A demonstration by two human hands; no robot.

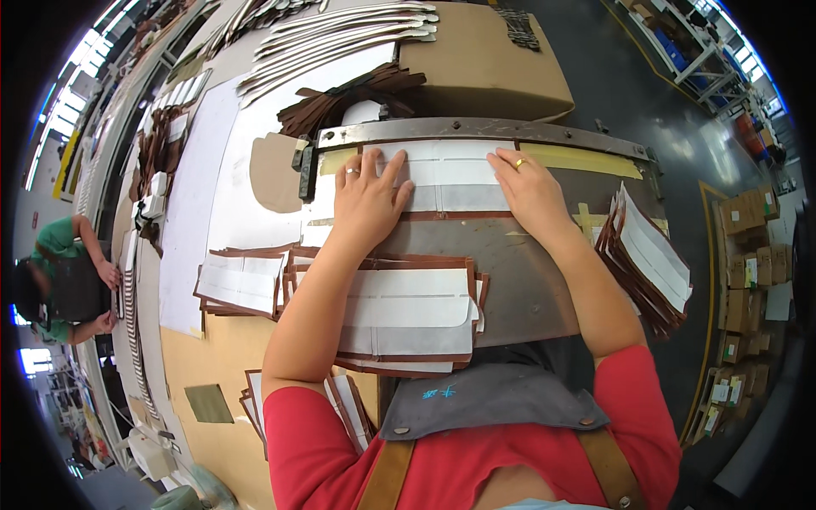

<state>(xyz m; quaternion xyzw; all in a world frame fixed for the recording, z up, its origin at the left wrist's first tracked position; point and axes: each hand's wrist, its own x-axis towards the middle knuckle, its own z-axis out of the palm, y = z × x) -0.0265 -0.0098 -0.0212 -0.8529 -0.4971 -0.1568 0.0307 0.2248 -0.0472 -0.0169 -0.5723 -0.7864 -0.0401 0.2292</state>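
A white panel with brown edges [450, 197] lies flat against the metal bar [408, 130] at the back of a grey metal plate [510, 285]. My left hand [367, 197] rests on the panel's left part, fingers spread and pressing down. Over the right edge of the same panel lies my right hand [531, 194], its fingers stretched out and the tips on the surface. Neither hand grips anything. Yellow tape strips [586, 161] run along the bar on both sides of the panel.
Stacks of similar brown-edged panels sit in front [408, 310], at the left [242, 279] and at the right [650, 255]. Behind the bar are a cardboard box [493, 64], brown strips [348, 98] and long white strips [340, 38]. Another person [68, 272] works at far left.
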